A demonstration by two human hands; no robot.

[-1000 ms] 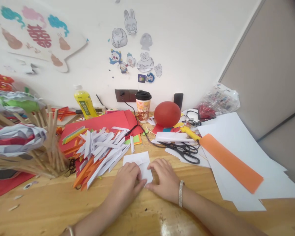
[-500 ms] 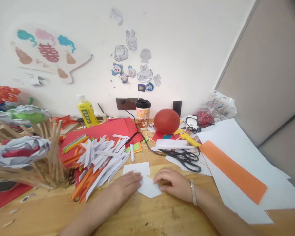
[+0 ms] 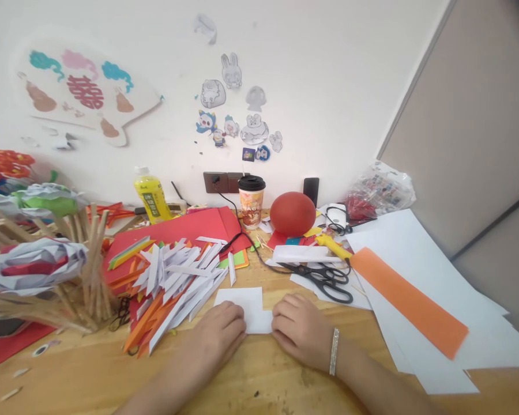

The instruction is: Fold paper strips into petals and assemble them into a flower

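Note:
A small piece of white paper [image 3: 258, 324] lies on the wooden table between my hands, its near edge now straight. My left hand [image 3: 225, 331] grips its left end with fingers curled. At its right end, my right hand [image 3: 297, 327] has the fingers bent together over the edge; the fingertips are partly hidden. A second white paper piece [image 3: 239, 296] lies just behind, partly under the left hand. To the left is a heap of folded white paper strips [image 3: 177, 276] with orange folded strips [image 3: 149, 317] beneath.
Black-handled scissors [image 3: 328, 282] and a yellow glue gun [image 3: 334, 246] lie behind my right hand. A lidded cup [image 3: 251, 202], red balloon [image 3: 293, 214] and yellow bottle [image 3: 152, 197] stand farther back. An orange strip [image 3: 410, 300] rests on large white sheets [image 3: 450, 323] at right.
The near pointed part of the white paper has been folded up, leaving a straight lower edge. My right hand has turned and closed down onto the paper; my left has shifted slightly left.

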